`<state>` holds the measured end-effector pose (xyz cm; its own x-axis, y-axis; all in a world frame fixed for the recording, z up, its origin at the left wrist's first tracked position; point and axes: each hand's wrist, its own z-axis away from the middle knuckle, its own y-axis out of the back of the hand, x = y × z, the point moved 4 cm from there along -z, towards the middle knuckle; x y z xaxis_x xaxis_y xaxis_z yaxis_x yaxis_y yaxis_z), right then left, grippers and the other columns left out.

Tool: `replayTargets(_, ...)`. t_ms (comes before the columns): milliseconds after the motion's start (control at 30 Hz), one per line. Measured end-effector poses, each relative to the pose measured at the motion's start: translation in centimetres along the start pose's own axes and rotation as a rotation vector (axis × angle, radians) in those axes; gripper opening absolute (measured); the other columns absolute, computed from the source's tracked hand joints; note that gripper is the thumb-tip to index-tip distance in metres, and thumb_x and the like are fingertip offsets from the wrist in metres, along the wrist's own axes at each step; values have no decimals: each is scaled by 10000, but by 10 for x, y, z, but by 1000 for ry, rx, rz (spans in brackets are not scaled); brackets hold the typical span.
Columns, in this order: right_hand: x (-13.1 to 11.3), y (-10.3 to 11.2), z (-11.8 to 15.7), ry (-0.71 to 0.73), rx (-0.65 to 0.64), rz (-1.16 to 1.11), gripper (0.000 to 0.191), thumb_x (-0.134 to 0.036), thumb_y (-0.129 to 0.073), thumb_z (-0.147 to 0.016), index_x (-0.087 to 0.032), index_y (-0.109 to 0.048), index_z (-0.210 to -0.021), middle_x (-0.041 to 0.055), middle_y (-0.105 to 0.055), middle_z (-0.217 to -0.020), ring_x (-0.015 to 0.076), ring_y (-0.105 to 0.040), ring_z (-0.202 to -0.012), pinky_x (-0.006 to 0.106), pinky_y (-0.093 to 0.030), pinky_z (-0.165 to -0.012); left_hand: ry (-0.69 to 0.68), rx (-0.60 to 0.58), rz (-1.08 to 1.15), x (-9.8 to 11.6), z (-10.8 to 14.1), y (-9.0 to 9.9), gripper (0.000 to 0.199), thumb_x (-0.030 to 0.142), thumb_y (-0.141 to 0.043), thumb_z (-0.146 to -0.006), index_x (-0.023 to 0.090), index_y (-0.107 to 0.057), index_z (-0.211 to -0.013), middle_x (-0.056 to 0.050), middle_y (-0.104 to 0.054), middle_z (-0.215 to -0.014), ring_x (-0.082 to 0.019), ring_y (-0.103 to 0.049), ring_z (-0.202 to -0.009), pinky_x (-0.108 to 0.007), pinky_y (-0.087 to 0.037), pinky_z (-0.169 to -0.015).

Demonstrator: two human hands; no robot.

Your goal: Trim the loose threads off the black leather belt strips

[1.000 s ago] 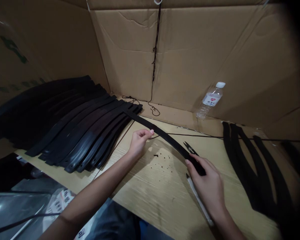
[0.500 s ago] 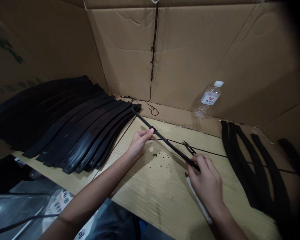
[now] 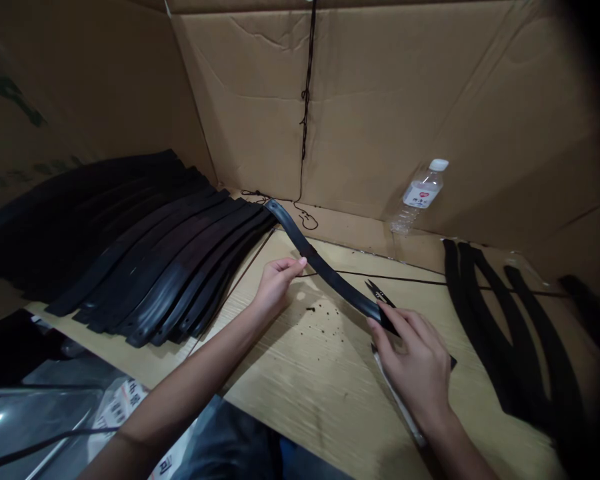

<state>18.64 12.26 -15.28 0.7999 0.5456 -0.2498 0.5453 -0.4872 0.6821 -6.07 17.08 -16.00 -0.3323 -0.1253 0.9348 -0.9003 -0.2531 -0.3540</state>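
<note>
Extending between both pinching hands (image 3: 420, 350) and past the left, a black strip (image 3: 341, 285)

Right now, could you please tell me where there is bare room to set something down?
The widest bare patch is the near tabletop between the left forearm and the white stick, short of the crumbs. A smaller one lies between the right forearm and the loose strips. Crowded: the left, under piled strips, and around the held strip and snips.
</note>
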Motion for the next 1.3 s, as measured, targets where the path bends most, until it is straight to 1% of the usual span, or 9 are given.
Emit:
replayTargets(300,-2,2,1,72,37,169,210,-278,-650,-899,-174,-665,-1081,61,-693,-922,213,-633,-841,331,-475,-797,57,83,-218,-8,3,0,477,571,-808,-617,159,-607,-484,7,-496,-513,-99,-402,-543,-289,-292,-599)
replayTargets(467,-5,1,2,106,4,191,119,-280,-624,-915,-177,-618,-975,55,-698,-909,204,-641,-828,307,-460,-757,41,46,-214,-3,4,-3,479,578,-801,-626,156,-608,-506,-1,-501,-536,-105,-397,-557,-284,-278,-582)
replayTargets(567,-1,-2,3,42,-50,202,168,-341,-561,-948,-187,-587,-889,51,-682,-838,209,-646,-782,311,-450,-694,-1,-11,-203,2,6,-7,479,563,-783,-663,154,-581,-515,10,-474,-548,-101,-376,-566,-272,-273,-578)
replayTargets(633,3,-4,4,-30,-103,227,202,-372,-523,-962,-185,-591,-926,50,-688,-827,215,-653,-739,316,-439,-641,-21,-48,-195,4,7,-8,476,549,-763,-698,153,-564,-523,21,-444,-546,-96,-360,-562,-264,-267,-572)
replayTargets(733,7,-5,4,-120,-170,217,252,-389,-508,-965,-193,-593,-1099,53,-722,-957,221,-676,-753,312,-435,-598,-19,-74,-153,5,7,-9,431,523,-754,-719,154,-592,-568,21,-463,-559,-97,-378,-560,-257,-288,-570)
replayTargets(833,6,-5,2,-144,-198,121,328,-419,-502,-966,-214,-578,-1211,47,-707,-1073,224,-683,-865,315,-476,-661,-33,-46,-124,4,5,-6,377,487,-779,-695,159,-629,-585,5,-518,-589,-111,-422,-589,-260,-327,-592)
replayTargets(900,4,-5,1,-143,-202,47,360,-434,-477,-977,-214,-579,-1243,48,-693,-1070,222,-672,-918,322,-494,-729,-75,-16,-124,4,3,-4,356,462,-787,-687,164,-637,-562,-5,-538,-599,-118,-437,-615,-266,-346,-623)
replayTargets(1067,3,-5,1,-140,-138,-33,349,-399,-455,-995,-189,-599,-1233,64,-667,-1049,216,-645,-953,324,-487,-790,-142,18,-146,3,-1,0,343,434,-765,-711,181,-641,-515,-26,-592,-619,-143,-503,-682,-286,-379,-716)
replayTargets(1300,0,4,-2,-83,32,30,216,-336,-609,-930,-187,-629,-1085,48,-650,-931,202,-615,-880,305,-473,-781,-89,39,-171,-3,1,1,403,475,-754,-723,175,-617,-490,-31,-611,-624,-152,-543,-709,-289,-382,-759)
